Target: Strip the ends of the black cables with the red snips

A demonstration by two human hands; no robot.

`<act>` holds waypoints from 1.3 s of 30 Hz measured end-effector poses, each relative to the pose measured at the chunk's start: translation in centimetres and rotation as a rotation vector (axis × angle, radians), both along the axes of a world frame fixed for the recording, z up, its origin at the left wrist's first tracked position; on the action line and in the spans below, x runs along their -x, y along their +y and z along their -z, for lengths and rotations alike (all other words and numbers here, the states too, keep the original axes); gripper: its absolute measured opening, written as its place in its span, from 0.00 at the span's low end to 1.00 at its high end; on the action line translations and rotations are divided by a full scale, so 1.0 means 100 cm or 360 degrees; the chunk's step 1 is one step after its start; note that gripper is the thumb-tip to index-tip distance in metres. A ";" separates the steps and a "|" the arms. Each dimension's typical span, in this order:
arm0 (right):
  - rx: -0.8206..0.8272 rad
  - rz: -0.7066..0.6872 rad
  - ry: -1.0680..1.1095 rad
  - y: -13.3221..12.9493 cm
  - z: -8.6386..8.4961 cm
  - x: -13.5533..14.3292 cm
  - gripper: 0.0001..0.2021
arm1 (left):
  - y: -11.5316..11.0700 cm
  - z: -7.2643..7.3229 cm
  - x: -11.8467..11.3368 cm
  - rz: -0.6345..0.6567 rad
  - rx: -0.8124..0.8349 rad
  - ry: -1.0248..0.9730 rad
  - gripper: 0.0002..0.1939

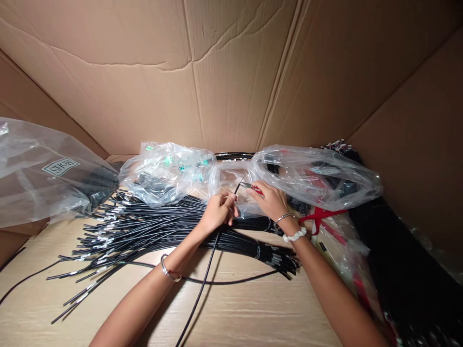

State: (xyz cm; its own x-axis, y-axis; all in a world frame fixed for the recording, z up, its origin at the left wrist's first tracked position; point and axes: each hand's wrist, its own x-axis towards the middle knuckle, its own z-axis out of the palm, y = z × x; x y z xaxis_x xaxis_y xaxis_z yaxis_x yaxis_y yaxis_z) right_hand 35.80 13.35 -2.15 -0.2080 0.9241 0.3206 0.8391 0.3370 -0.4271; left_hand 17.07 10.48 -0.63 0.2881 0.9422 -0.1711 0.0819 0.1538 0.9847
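Near the middle of the view, my left hand (219,210) pinches a black cable (205,279), whose tip points up and right with a thin strand rising from it. The rest of this cable hangs below the hand toward the bottom edge. My right hand (269,200) is closed around small red-handled pliers (257,189); their metal jaws touch or nearly touch the cable's tip. Whether the jaws are closed on the strand is too small to tell. Under and behind my hands lie bundles of black cables (155,226) with white labels near their ends.
Clear plastic bags (188,168) stand along the back and left. Another bag (318,168) lies behind my right hand, beside red ribbon (318,217). A thick black cable bundle (398,255) runs down the right. Cardboard walls (144,96) enclose the wooden table (260,308).
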 end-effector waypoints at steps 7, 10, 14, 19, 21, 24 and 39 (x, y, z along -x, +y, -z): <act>-0.0034 -0.0021 -0.0011 0.000 0.000 -0.001 0.15 | -0.004 -0.001 -0.002 0.0007 -0.0091 0.0069 0.19; -0.0009 -0.0046 0.0061 -0.001 -0.001 -0.001 0.15 | -0.006 -0.002 -0.003 -0.0008 -0.0131 0.0087 0.20; 0.0108 -0.0061 0.0596 0.000 -0.004 0.001 0.18 | -0.006 -0.002 -0.003 -0.0002 -0.0150 0.0080 0.20; 0.0513 -0.0129 0.1581 0.001 -0.015 0.008 0.24 | -0.005 -0.009 -0.002 0.0158 -0.0190 0.0052 0.19; 0.0589 -0.0102 0.1750 -0.002 -0.022 0.010 0.24 | -0.007 -0.016 -0.001 0.0305 -0.0260 0.0107 0.19; 0.0537 -0.0141 0.1764 -0.010 -0.034 0.012 0.21 | -0.013 -0.032 -0.002 0.0311 -0.0412 0.0261 0.15; 0.0357 -0.0484 0.1459 -0.038 -0.066 0.019 0.16 | -0.023 -0.074 0.003 0.0113 -0.0605 0.0364 0.15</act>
